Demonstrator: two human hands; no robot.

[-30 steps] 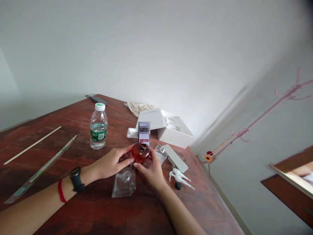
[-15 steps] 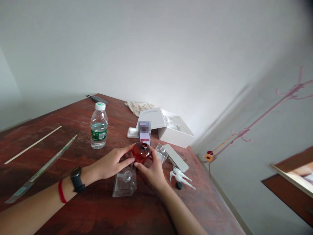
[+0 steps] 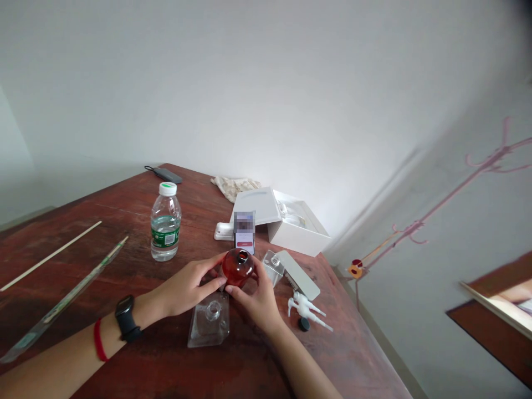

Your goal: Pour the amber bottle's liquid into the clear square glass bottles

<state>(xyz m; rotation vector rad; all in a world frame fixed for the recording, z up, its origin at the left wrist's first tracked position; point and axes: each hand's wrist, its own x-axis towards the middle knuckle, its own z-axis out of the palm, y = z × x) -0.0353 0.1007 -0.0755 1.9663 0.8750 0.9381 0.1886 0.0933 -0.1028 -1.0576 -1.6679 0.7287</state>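
Note:
A round amber bottle [image 3: 238, 269] with an uncapped neck is held between both hands. My left hand [image 3: 195, 284] grips its left side, with the thumb at the front. My right hand [image 3: 258, 296] wraps round the right side, thumb low on the front. Just below them on the table lies a clear flat container [image 3: 209, 327] with a round neck. Another clear container [image 3: 272, 267] sits to the right of the bottle, partly behind my right hand. White pump heads [image 3: 305, 305] and a black cap [image 3: 303, 324] lie farther right.
A phone [image 3: 244, 235] stands upright behind the bottle, in front of a white box [image 3: 297, 230]. To the left stand a water bottle [image 3: 165, 227], a wooden stick [image 3: 52, 255] and wrapped chopsticks [image 3: 70, 296]. A grey-white slab [image 3: 298, 274] lies right; a cloth [image 3: 235, 187] is behind.
The view has tipped slightly, so the table things sit a little lower in the picture. Both hands keep the same hold on the amber bottle.

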